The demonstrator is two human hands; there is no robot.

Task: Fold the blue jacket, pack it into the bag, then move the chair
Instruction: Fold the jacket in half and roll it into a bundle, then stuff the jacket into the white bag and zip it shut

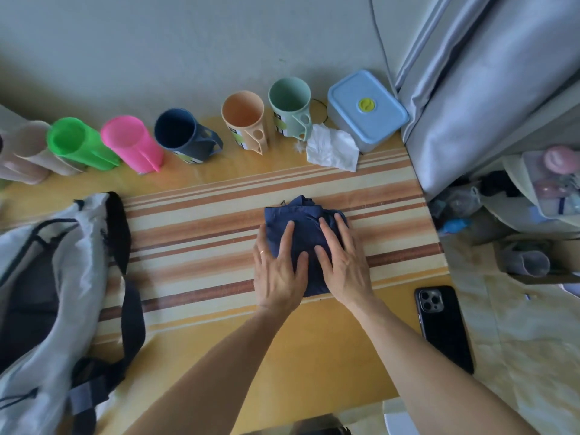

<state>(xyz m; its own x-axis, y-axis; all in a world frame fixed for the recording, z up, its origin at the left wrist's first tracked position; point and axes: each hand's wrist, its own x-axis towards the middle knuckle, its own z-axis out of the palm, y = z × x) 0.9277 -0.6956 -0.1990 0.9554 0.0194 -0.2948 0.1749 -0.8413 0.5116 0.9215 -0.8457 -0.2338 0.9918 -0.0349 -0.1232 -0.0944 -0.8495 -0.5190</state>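
I am pressing both palms flat on the blue jacket (303,227), which is lying folded into a small, compact bundle on the striped mat (194,246) covering the middle of the yellow table (329,346). My left hand (277,271) is resting on the left half of the bundle, fingers spread and extended, gripping nothing; a ring is showing on one finger. My right hand (343,262) is lying on the right half in the same way, fingers splayed and flat, also grasping nothing. The thumbs are sitting close together over the cloth, not quite touching. The bag (59,284), grey-white with dark straps, is lying slumped on the left end of the table, well apart from the jacket. Along the far edge a row of cups is standing: a green cup (78,142), a pink cup (131,142), a navy mug (185,135), a peach mug (244,119) and a mint mug (290,103). Beside them a pale blue lidded box (367,109) is sitting, with a crumpled tissue (332,149) just in front of it. A black phone (442,328) is lying face down near my right forearm, at the table's right edge.
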